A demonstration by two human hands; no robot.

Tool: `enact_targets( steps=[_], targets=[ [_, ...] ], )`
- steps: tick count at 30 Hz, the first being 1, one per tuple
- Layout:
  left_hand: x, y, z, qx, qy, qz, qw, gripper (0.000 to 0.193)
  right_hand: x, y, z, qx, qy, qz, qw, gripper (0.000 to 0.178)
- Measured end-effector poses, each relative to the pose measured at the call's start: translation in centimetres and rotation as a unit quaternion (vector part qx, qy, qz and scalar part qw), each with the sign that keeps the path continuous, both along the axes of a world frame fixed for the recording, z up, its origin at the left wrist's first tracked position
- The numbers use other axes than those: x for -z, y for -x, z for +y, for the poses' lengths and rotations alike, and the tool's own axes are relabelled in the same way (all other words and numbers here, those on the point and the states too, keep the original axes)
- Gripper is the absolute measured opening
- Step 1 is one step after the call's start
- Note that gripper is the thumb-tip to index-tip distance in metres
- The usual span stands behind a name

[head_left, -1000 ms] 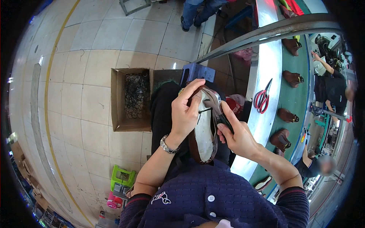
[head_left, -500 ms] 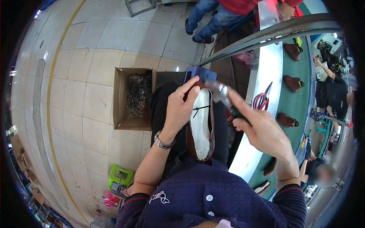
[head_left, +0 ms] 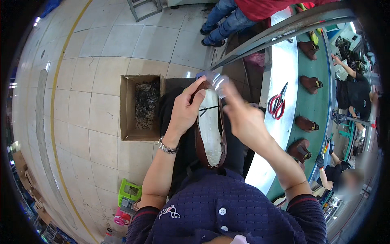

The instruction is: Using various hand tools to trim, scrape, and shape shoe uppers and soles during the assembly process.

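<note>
1. Marking: nearest me, the wearer's dark blue shirt (head_left: 191, 201) carries a small white emblem (head_left: 170, 212) on the left chest.
2. Position: just beyond the shirt, a brown shoe (head_left: 210, 130) lies over the wearer's lap, pale underside up.
3. Orientation: the long axis runs near to far, the far end leaning slightly left. I cannot tell toe from heel.
4. Appearance: brown leather borders a long off-white underside, ragged at its near end. A thin black cord (head_left: 209, 109) crosses it toward the far end.
5. Left hand (head_left: 185, 110): clasps the far end, thumb against the underside.
6. Right hand (head_left: 245, 120): closed round a blurred metal-headed tool (head_left: 218, 82) at the far end; contact cannot be determined.
7. Surroundings: left, an open cardboard box (head_left: 129, 107); right, red-handled scissors (head_left: 277, 106) on a metal bench (head_left: 282, 61), then a green belt (head_left: 304, 105) bearing brown shoes; far, a person in red (head_left: 260, 9).
</note>
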State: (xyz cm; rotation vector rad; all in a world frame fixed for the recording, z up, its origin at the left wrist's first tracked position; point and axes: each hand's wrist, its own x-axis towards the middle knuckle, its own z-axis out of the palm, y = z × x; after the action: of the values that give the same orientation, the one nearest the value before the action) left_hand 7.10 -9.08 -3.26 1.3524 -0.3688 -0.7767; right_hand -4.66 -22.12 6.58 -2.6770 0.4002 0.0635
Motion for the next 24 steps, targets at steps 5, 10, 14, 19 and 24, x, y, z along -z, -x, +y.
enact_targets(
  steps=[5, 10, 14, 19, 24],
  targets=[
    [0.0, -0.4, 0.4, -0.016, -0.016, -0.045, 0.999, 0.038, -3.6, -1.7, -0.7, -0.083, 0.026, 0.017, 0.996, 0.072],
    [-1.3, -0.1, 0.6, 0.021, 0.043, 0.031, 0.998, 0.047, -0.4, -1.1, -0.2, -0.021, 0.027, 0.082, 0.996, 0.068],
    [-1.7, 1.0, 2.0, 0.015, 0.059, 0.085, 0.994, 0.057, -0.7, 3.2, -2.0, 0.013, -0.155, -0.026, 0.987, 0.071],
    [-3.3, 6.3, 4.0, -0.003, 0.026, 0.081, 0.996, 0.08, 5.0, 17.4, -2.3, 0.369, -0.048, -0.043, 0.927, 0.06],
    [-2.0, 10.4, 5.5, -0.02, -0.027, 0.17, 0.985, 0.063, 9.4, 27.4, -2.4, 0.5, 0.059, 0.202, 0.84, 0.054]
  ],
)
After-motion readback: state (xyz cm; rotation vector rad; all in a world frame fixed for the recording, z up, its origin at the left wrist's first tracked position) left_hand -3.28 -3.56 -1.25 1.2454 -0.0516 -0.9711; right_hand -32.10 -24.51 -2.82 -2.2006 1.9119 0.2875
